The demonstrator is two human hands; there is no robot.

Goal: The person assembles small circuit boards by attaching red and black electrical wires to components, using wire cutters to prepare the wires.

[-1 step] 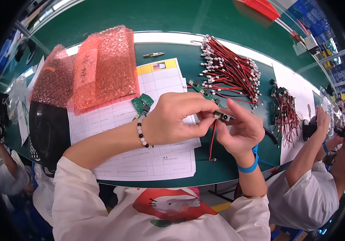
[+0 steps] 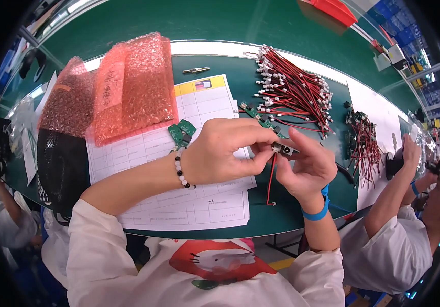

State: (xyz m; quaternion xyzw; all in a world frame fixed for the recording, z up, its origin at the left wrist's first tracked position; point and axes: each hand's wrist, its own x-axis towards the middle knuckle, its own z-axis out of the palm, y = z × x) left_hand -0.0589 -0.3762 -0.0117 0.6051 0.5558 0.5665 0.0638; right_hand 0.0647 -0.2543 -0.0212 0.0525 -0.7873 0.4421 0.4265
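My left hand, with a beaded bracelet at the wrist, pinches thumb and forefinger together at the near end of a small circuit board. A red cable hangs from those fingertips, its lower end near the table. The cable's upper end is partly hidden by the fingers. Between the thumb and fingers of my right hand is the board itself, with a light socket and a dark round jack facing me. A blue band circles that wrist. Just behind the hands lie green circuit boards, partly covered.
A pile of red-and-black cables with white plugs lies behind. Wired boards sit at right, beside a co-worker. Printed sheets, green boards, pink bubble-wrap bags and a black mesh bag lie left.
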